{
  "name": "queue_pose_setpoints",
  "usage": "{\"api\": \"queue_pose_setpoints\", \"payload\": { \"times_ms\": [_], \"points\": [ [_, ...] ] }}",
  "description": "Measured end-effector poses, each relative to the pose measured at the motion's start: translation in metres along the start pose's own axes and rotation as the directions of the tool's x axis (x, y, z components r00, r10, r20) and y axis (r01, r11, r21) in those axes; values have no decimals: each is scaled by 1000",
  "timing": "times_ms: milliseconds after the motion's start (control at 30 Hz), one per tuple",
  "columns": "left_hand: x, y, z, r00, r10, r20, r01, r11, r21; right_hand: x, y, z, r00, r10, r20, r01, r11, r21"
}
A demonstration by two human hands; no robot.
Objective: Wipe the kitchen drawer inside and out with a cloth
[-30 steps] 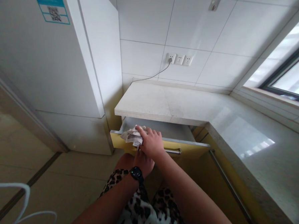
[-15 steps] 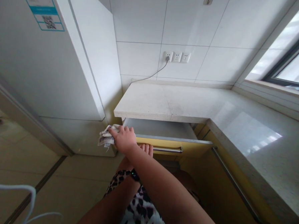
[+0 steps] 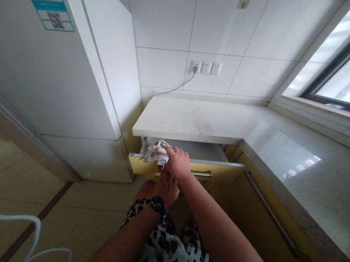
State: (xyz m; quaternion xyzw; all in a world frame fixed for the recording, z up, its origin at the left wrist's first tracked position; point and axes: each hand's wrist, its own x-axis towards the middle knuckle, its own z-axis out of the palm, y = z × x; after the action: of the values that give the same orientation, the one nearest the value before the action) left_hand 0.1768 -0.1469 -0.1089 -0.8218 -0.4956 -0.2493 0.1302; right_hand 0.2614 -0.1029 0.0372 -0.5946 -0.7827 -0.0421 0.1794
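Observation:
My right hand [image 3: 177, 162] is closed on a crumpled white cloth [image 3: 155, 152] with greyish patches. The cloth lies over the top edge of a pulled-out drawer [image 3: 227, 169] with a yellow front. Just below it, my left hand [image 3: 168, 187], with a black watch at the wrist, is in front of the drawer with its fingers stretched upward. Its fingertips come close to the cloth and my right hand, and they are partly hidden there. A metal bar handle [image 3: 202, 174] shows to the right of my right hand.
A pale stone countertop [image 3: 175, 117] overhangs the drawer and runs down the right side. There, a yellow cabinet front carries a long metal handle [image 3: 276, 218]. A tall white cabinet or appliance [image 3: 82, 157] stands at left. A cord [image 3: 177, 88] runs from a wall socket.
My right hand has moved the cloth rightward from the drawer's left corner along its top edge. My left hand has come off the bar handle, dropped slightly and straightened its fingers.

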Motion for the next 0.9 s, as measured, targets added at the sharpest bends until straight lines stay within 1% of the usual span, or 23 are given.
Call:
{"api": "queue_pose_setpoints", "payload": {
  "times_ms": [67, 133, 300, 400, 467, 500, 567, 600, 667, 733, 800, 900],
  "points": [
    [3, 1, -8, 1000, -18, 13, 18, 999, -29, -8, 21, -3, 997, 50, -51, -51, 998, -23],
    [8, 2, -18, 998, -36, 48, 39, 998, -52, -20, 45, -6, 990, 92, -103, -99, 993, -58],
    [18, 4, -39, 994, -51, 95, 60, 994, -96, -53, 119, -18, 951, 214, -221, -244, 962, -119],
    [21, 4, -44, 993, -60, 98, 70, 993, -99, -68, 159, -25, 914, 285, -289, -332, 935, -125],
    [22, 5, -44, 993, -60, 100, 69, 993, -95, -74, 176, -28, 884, 335, -325, -392, 911, -127],
    [23, 5, -44, 993, -58, 101, 68, 993, -93, -76, 181, -28, 872, 354, -337, -415, 901, -127],
    [24, 5, -43, 993, -61, 102, 70, 994, -86, -75, 182, -28, 857, 380, -349, -444, 887, -123],
    [24, 6, -42, 993, -66, 102, 75, 994, -82, -74, 178, -28, 854, 387, -348, -451, 885, -120],
    [25, 7, -42, 992, -80, 101, 87, 994, -69, -68, 162, -26, 861, 387, -329, -443, 889, -114],
    [26, 10, -41, 991, -93, 94, 97, 994, -48, -59, 138, -24, 889, 359, -285, -401, 910, -103],
    [25, 12, -38, 991, -104, 89, 107, 994, -26, -48, 108, -21, 925, 310, -221, -337, 936, -98],
    [22, 13, -27, 991, -115, 71, 116, 993, -8, -28, 58, -14, 963, 227, -145, -239, 969, -65]
  ]
}}
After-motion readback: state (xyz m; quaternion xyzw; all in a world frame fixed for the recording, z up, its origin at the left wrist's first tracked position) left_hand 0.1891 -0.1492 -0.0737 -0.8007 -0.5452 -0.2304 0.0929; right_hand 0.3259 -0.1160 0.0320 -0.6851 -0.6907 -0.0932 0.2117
